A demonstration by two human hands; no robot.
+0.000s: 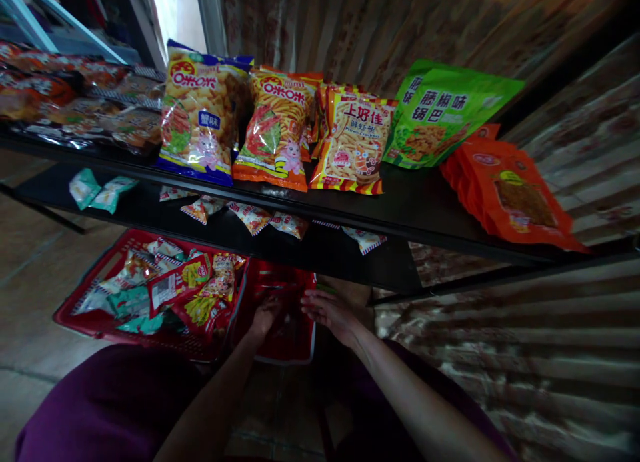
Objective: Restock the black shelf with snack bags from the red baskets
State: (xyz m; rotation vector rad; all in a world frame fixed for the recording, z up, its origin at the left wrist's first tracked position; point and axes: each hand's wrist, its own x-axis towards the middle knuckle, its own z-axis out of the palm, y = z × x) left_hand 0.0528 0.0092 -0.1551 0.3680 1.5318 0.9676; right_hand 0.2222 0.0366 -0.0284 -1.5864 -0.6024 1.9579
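Red plastic is what I have both hands on: a red bag (280,329) sitting low on the floor just right of the red shopping basket (100,319), under the edge of the lower shelf. My left hand (264,317) is curled into the mouth of it, fingers bent down onto the film, though it is too dark to tell whether they actually pinch anything. My right hand (333,314) lies flatter, fingers stretched out toward the left and resting on the bag's top edge, apparently spreading it so the opening stays wide. The basket touches the bag on its left side and is heaped with small snack packets (193,289) in red, yellow and teal, lying loose at all angles, as if tipped in rather than arranged. Above, the lower shelf (320,249) carries a thin scatter of small sachets (253,217) near its front lip, within easy reach from where I crouch. On the upper shelf (425,212) the big packs stand leaning back with their faces out for reading: a blue-and-yellow Oishi bag (200,112), an orange Oishi bag (277,125), prawn crackers (355,142), a green pack (445,112), and a stack of orange packs (510,192) lying flat. Corrugated sheet (550,355) walls the right side.
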